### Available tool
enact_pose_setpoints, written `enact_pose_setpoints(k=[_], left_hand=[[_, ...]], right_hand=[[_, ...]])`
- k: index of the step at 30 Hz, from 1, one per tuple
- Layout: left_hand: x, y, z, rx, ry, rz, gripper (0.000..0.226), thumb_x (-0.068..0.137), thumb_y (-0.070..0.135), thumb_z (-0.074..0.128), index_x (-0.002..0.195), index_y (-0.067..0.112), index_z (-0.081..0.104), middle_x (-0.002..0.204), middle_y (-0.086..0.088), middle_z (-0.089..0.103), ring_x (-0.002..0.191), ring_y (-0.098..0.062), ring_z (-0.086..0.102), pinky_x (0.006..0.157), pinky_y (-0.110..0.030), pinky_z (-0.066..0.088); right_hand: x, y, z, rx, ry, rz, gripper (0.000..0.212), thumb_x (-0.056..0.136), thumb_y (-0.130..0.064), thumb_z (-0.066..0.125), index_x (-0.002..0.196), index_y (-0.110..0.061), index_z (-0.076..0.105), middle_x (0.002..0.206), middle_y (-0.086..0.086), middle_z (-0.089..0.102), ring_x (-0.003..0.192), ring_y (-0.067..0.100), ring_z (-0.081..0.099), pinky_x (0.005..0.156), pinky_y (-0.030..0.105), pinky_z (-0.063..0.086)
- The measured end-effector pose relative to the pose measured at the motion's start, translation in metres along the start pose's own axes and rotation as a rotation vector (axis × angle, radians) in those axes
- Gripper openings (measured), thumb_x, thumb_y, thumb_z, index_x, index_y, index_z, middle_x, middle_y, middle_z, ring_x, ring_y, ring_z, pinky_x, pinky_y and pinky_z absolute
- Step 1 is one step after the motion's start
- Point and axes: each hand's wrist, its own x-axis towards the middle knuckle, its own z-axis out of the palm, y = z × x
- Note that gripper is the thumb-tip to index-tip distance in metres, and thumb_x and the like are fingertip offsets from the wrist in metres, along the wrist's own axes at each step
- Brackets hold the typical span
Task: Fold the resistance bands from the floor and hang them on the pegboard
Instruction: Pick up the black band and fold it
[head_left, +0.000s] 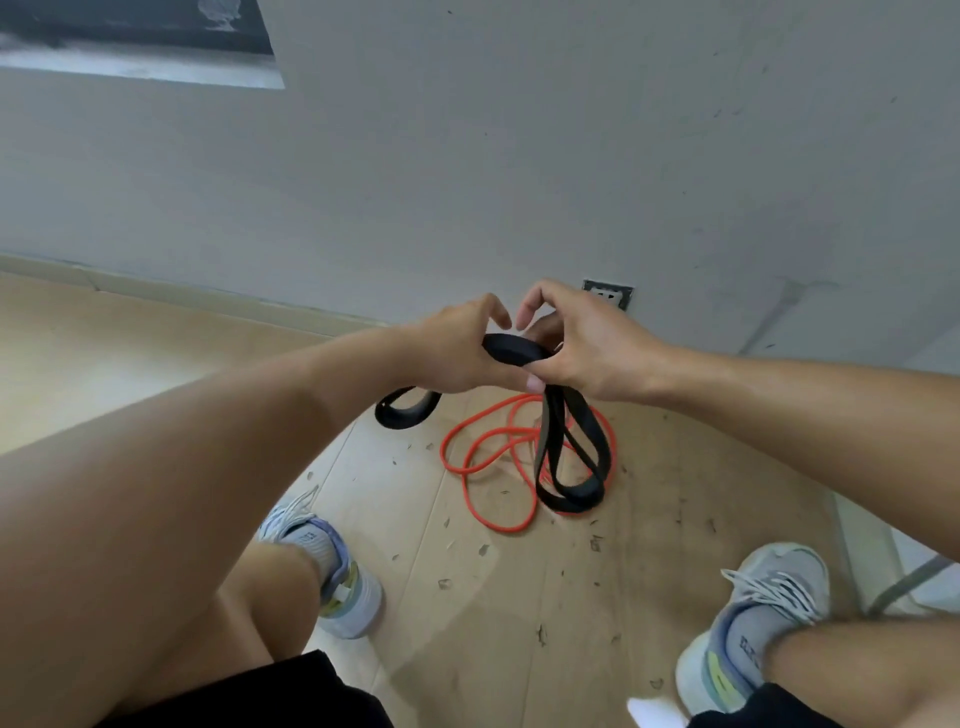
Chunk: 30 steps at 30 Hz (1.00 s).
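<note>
A wide black resistance band (571, 447) is bunched between both hands in mid-air, in front of the wall. My left hand (452, 353) grips its folded top, and a short loop curls out below that hand. My right hand (582, 348) pinches the same fold from the right with thumb and fingers. Several long loops hang down from under the right hand. A thin orange resistance band (488, 457) lies in loose coils on the wooden floor, straight below the hanging black loops. No pegboard shows in this view.
A grey wall (519, 182) rises close ahead with an outlet (608, 294) low on it. A dark panel (135, 36) sits at the top left. My two sneakers (332, 571) (753, 623) stand on the scuffed floor. A pale ledge (893, 551) runs at the right.
</note>
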Motion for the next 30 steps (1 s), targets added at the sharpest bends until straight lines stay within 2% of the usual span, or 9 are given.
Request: enact_pose_setpoints(k=[4, 6, 9, 12, 15, 17, 25, 28, 30], left_hand=[[-0.001, 0.007, -0.005, -0.123, 0.081, 0.061, 0.083, 0.065, 0.050, 0.091, 0.129, 0.027, 0.043, 0.099, 0.002, 0.074, 0.093, -0.015, 0.066, 0.081, -0.032, 0.052], [-0.006, 0.011, -0.008, -0.249, 0.126, 0.074, 0.073, 0.069, 0.054, 0.086, 0.126, 0.028, 0.047, 0.093, 0.006, 0.077, 0.086, -0.009, 0.068, 0.078, -0.030, 0.052], [-0.012, 0.013, -0.011, -0.375, 0.202, 0.060, 0.058, 0.078, 0.061, 0.075, 0.121, 0.030, 0.053, 0.085, 0.009, 0.072, 0.075, -0.011, 0.063, 0.073, -0.033, 0.051], [-0.014, 0.006, -0.017, -0.482, 0.263, 0.051, 0.045, 0.084, 0.054, 0.074, 0.119, 0.030, 0.058, 0.091, 0.002, 0.073, 0.077, -0.011, 0.063, 0.071, -0.024, 0.051], [-0.013, -0.005, -0.023, -0.632, 0.257, 0.028, 0.038, 0.088, 0.043, 0.074, 0.118, 0.024, 0.062, 0.081, 0.002, 0.069, 0.075, -0.013, 0.060, 0.081, -0.032, 0.056], [-0.013, -0.015, -0.027, -0.674, 0.219, -0.011, 0.030, 0.092, 0.035, 0.071, 0.116, 0.018, 0.066, 0.067, 0.006, 0.057, 0.064, -0.013, 0.051, 0.084, -0.036, 0.053], [-0.022, -0.021, -0.021, -0.277, 0.017, 0.019, 0.030, 0.099, 0.028, 0.044, 0.098, 0.014, 0.071, 0.074, -0.001, 0.069, 0.076, -0.018, 0.064, 0.079, -0.037, 0.048], [-0.017, -0.006, -0.011, -0.113, 0.004, 0.049, 0.040, 0.090, 0.060, 0.061, 0.099, 0.022, 0.064, 0.080, 0.000, 0.067, 0.074, -0.016, 0.061, 0.067, -0.032, 0.045], [-0.012, -0.002, -0.006, 0.043, 0.012, 0.065, 0.049, 0.080, 0.067, 0.068, 0.098, 0.023, 0.058, 0.081, 0.002, 0.060, 0.071, -0.014, 0.054, 0.060, -0.029, 0.037]], right_hand=[[0.002, 0.002, -0.005, 0.054, -0.049, 0.025, 0.049, 0.073, -0.015, 0.091, 0.099, -0.028, 0.050, 0.087, -0.004, 0.079, 0.079, 0.014, 0.075, 0.082, 0.039, 0.060], [0.002, 0.005, -0.004, 0.058, -0.083, 0.028, 0.044, 0.072, -0.016, 0.092, 0.095, -0.028, 0.057, 0.090, -0.002, 0.079, 0.085, 0.017, 0.077, 0.086, 0.044, 0.061], [0.001, 0.010, 0.001, 0.064, -0.116, 0.050, 0.022, 0.076, -0.021, 0.090, 0.089, -0.018, 0.071, 0.089, 0.006, 0.076, 0.084, 0.022, 0.074, 0.090, 0.045, 0.057], [-0.002, 0.012, 0.003, 0.147, -0.160, 0.105, 0.027, 0.083, -0.017, 0.086, 0.102, -0.005, 0.072, 0.102, 0.016, 0.074, 0.091, 0.020, 0.073, 0.092, 0.035, 0.056], [-0.002, 0.012, 0.005, 0.193, -0.133, 0.112, 0.022, 0.083, -0.011, 0.085, 0.100, -0.009, 0.070, 0.098, 0.012, 0.075, 0.081, 0.009, 0.072, 0.077, 0.016, 0.055], [0.002, 0.014, 0.004, 0.216, -0.089, 0.093, 0.021, 0.082, -0.011, 0.086, 0.096, -0.016, 0.071, 0.098, 0.015, 0.076, 0.082, 0.011, 0.071, 0.082, 0.023, 0.055], [-0.001, 0.007, 0.002, 0.086, -0.145, 0.044, 0.014, 0.083, -0.022, 0.084, 0.094, -0.029, 0.078, 0.090, -0.002, 0.080, 0.083, 0.017, 0.077, 0.085, 0.035, 0.059], [0.001, 0.007, 0.002, 0.088, -0.166, 0.059, 0.014, 0.083, -0.022, 0.085, 0.094, -0.026, 0.079, 0.090, -0.001, 0.080, 0.084, 0.015, 0.078, 0.085, 0.031, 0.058], [0.000, 0.007, 0.000, 0.124, -0.194, 0.063, 0.015, 0.084, -0.020, 0.085, 0.097, -0.023, 0.078, 0.091, 0.000, 0.081, 0.087, 0.014, 0.078, 0.084, 0.026, 0.058]])
